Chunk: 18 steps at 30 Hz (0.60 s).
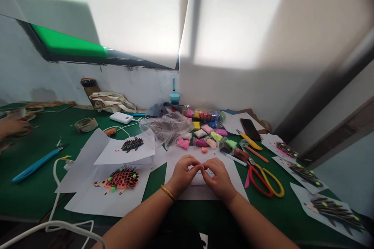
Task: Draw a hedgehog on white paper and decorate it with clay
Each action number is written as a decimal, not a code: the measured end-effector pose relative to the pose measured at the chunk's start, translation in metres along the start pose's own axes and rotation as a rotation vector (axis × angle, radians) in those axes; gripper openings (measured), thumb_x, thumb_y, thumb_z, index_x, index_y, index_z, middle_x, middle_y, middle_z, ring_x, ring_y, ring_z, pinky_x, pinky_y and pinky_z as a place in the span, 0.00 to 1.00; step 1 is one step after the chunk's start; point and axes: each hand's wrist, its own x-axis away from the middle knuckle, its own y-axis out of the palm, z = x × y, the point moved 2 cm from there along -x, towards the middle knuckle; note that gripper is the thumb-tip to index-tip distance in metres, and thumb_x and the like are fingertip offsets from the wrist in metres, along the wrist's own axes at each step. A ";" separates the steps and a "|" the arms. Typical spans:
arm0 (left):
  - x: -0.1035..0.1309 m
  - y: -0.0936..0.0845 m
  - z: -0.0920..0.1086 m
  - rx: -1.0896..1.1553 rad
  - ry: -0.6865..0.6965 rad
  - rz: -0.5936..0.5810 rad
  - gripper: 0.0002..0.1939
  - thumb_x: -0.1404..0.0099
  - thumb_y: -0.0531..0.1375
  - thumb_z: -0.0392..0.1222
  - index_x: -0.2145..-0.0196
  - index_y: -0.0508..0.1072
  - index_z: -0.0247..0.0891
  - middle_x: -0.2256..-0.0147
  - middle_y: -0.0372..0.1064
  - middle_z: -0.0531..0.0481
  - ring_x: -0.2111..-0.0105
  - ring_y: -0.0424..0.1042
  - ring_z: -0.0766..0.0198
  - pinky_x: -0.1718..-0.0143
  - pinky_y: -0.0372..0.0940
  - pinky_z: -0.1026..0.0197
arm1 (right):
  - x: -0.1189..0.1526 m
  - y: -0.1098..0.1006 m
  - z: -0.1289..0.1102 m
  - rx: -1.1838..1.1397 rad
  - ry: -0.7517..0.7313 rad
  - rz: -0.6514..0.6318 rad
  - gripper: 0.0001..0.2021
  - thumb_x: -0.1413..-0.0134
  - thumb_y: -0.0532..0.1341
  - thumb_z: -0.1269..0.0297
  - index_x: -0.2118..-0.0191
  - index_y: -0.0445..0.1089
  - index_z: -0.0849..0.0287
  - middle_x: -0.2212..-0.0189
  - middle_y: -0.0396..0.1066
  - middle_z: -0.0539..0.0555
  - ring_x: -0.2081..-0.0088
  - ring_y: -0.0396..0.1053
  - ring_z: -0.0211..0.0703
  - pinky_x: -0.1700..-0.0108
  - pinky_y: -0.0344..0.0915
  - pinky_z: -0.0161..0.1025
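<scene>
My left hand (187,170) and my right hand (216,177) meet at the fingertips over a white sheet of paper (239,192). Both are closed in a pinch; whatever is between the fingers is too small or hidden to make out. Blue line drawing (209,172) shows on the paper partly behind my right fingers. Just beyond my hands sits a small lump of orange clay (204,149). Several packets of coloured clay, among them a pink one (183,143), lie further back. A white pen (234,158) rests to the right of my right hand.
Red-and-yellow scissors (264,179), a yellow cutter (250,140) and a phone (250,129) lie right. Left are hedgehog pictures (121,179), a blue cutter (36,165), a tape roll (86,125) and a white cable (55,175). Another person's hand (16,124) is at far left.
</scene>
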 end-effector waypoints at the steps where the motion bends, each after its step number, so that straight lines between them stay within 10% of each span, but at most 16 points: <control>1: 0.000 0.000 -0.001 0.015 0.000 0.007 0.09 0.36 0.63 0.46 0.70 0.77 0.39 0.69 0.73 0.49 0.64 0.71 0.60 0.58 0.64 0.59 | 0.000 0.000 0.000 -0.007 -0.003 -0.004 0.06 0.40 0.59 0.64 0.66 0.72 0.54 0.70 0.71 0.52 0.63 0.66 0.46 0.57 0.60 0.45; 18: 0.000 0.001 -0.001 0.041 0.001 0.011 0.08 0.36 0.63 0.45 0.68 0.77 0.39 0.68 0.71 0.50 0.64 0.70 0.61 0.59 0.64 0.59 | 0.001 0.001 0.002 -0.037 0.009 -0.017 0.07 0.38 0.57 0.64 0.66 0.72 0.55 0.70 0.71 0.52 0.63 0.66 0.45 0.57 0.58 0.43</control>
